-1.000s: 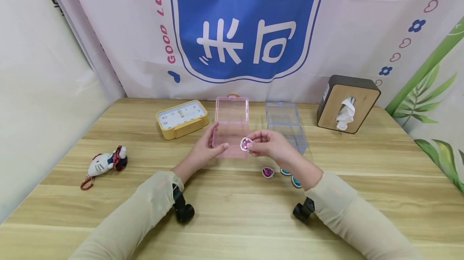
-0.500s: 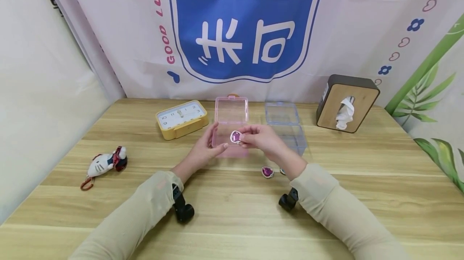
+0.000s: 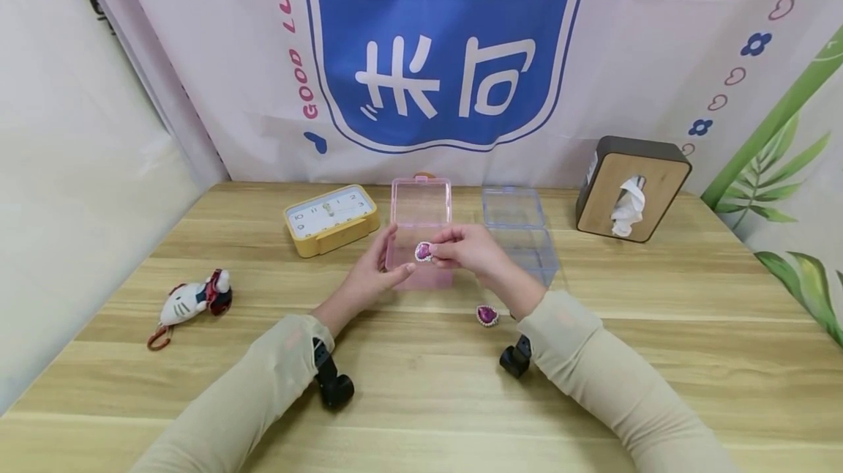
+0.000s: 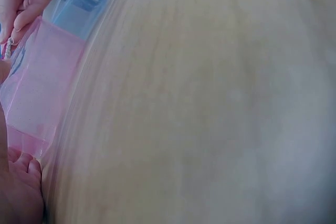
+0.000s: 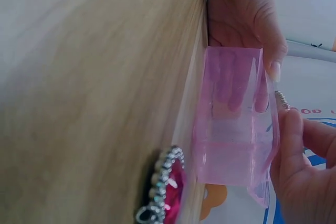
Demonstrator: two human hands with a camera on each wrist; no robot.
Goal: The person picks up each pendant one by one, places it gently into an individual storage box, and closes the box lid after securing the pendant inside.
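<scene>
My right hand point(image 3: 476, 252) pinches a purple heart-shaped gem point(image 3: 423, 252) with a pearly rim, above the opening of a clear pink box point(image 3: 424, 280). The box's lid point(image 3: 421, 202) stands raised at the back. At the left side of this box rests my left hand point(image 3: 362, 279), fingers extended along the wall and thumb by the front corner. Through the pink wall in the right wrist view, the left fingers point(image 5: 231, 85) show. Another purple heart gem point(image 3: 487, 315) lies on the table, large in the right wrist view point(image 5: 172, 195).
A clear bluish box point(image 3: 536, 250) with raised lid stands right of the pink one. A yellow clock point(image 3: 332, 220) is at the back left, a plush cat keychain point(image 3: 191, 300) further left. The tissue box point(image 3: 632, 191) stands at the back right, before a printed cloth point(image 3: 263, 158).
My right hand has moved left with the purple gem, from the pink box's right edge to over its opening. The right forearm now covers the blue gems. My left hand stays in place.
</scene>
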